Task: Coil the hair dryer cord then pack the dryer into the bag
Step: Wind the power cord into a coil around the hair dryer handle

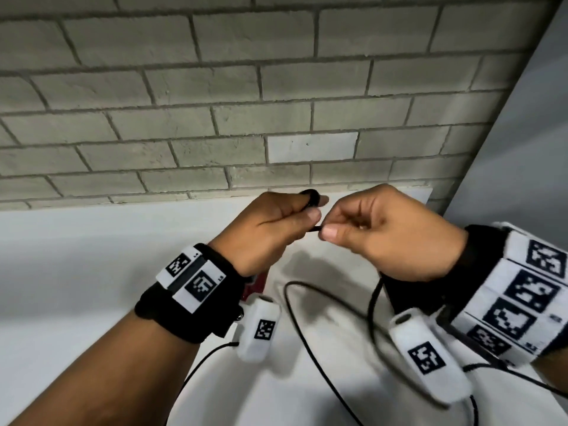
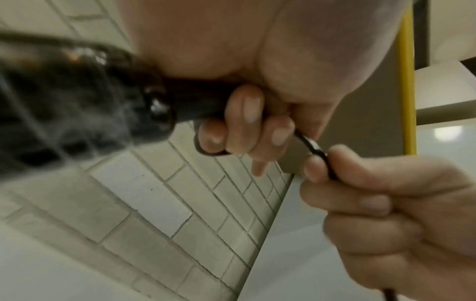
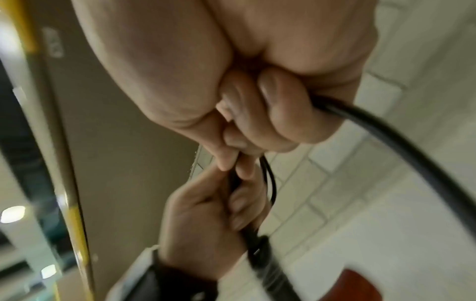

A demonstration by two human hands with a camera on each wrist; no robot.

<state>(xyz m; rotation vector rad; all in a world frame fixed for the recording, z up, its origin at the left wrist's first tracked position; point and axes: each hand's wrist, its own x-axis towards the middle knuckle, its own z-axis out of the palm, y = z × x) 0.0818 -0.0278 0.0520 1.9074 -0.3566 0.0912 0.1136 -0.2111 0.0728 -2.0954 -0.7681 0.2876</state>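
Note:
Both hands are raised over the white table (image 1: 76,272) in the head view. My left hand (image 1: 302,218) grips the black dryer cord (image 1: 314,230), and a small loop of it rides over the index finger. My right hand (image 1: 330,233) pinches the same cord just to the right, thumb against forefinger. More slack cord (image 1: 295,321) hangs below and curves across the table. In the left wrist view the left hand (image 2: 247,126) also holds a blurred black bulky part (image 2: 77,101), and the right hand (image 2: 322,169) pinches the cord (image 2: 311,146). The dryer's body is not plainly seen.
A grey brick wall (image 1: 215,103) stands right behind the table. A plain grey panel (image 1: 522,133) closes the right side. A red object (image 1: 256,285) lies on the table, mostly hidden under my left wrist, and its red-brown edge (image 3: 360,285) shows in the right wrist view.

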